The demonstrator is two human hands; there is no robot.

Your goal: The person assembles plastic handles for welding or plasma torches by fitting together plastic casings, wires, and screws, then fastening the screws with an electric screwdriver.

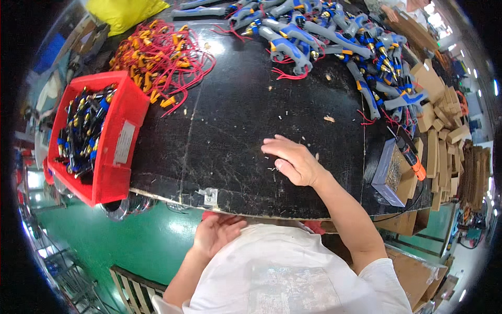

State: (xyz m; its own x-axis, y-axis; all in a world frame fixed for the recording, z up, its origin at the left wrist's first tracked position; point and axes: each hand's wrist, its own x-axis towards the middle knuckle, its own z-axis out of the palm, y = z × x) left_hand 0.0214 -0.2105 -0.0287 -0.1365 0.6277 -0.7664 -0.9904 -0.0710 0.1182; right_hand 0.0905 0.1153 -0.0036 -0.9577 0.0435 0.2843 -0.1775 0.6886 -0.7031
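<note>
Above the black worktop point(235, 136), my right hand point(295, 161) reaches in from the right, thumb apart from the stretched fingers. A few tiny bright pieces, perhaps screws, lie under and around its fingertips; I see none held in it. My left hand point(217, 234) is low at the table's front edge, palm turned up and fingers loosely bent apart, with nothing visible in it. Beyond the right hand, grey-and-blue handles point(287, 49) with red wires lie heaped along the back and right of the worktop.
A red bin point(112, 162) of black, blue and brass parts stands at the left. Behind it are tangled red wires with orange pieces point(157, 63) and a yellow bag point(125, 13). At the right are a box of small screws point(386, 175), a black-and-orange power screwdriver point(413, 159) and cardboard pieces point(442, 131).
</note>
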